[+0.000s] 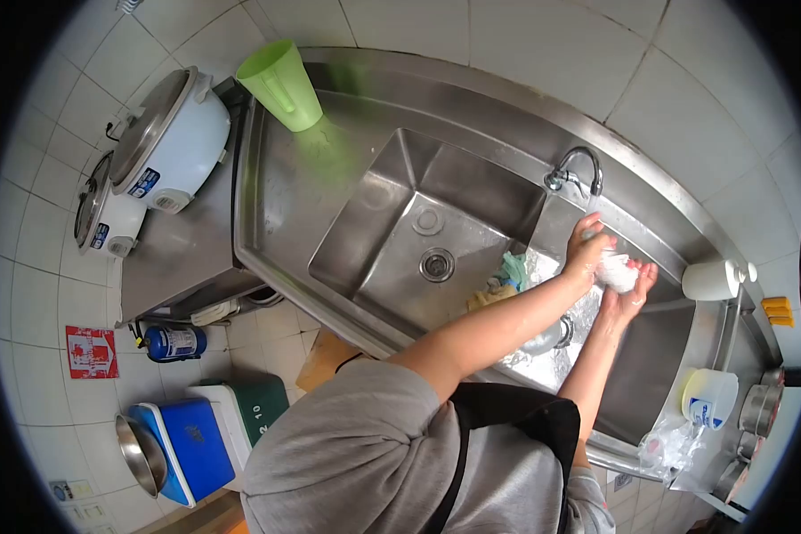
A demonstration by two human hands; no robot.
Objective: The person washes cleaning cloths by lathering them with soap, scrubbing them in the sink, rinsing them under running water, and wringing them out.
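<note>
My left hand point(587, 254) is just below the curved tap point(581, 169), its fingers curled against a white crumpled thing point(616, 271). My right hand point(630, 296) is cupped around the near side of that white thing, fingers bent up around it. It could be a cloth or a scrubber; I cannot tell which. Both hands look wet and are over the wet metal strip between the two sink basins. Beneath my left forearm lie a green cloth point(513, 269) and a yellowish one. A clear, shiny container point(547, 338) is partly hidden by that forearm.
The steel sink basin point(392, 240) has a drain point(436, 264). A green pitcher point(280, 84) stands on the left counter near rice cookers point(173, 142). To the right are a white dispenser point(710, 279), a plastic tub point(710, 396) and a clear bag point(672, 449). Coolers point(196, 449) sit on the floor.
</note>
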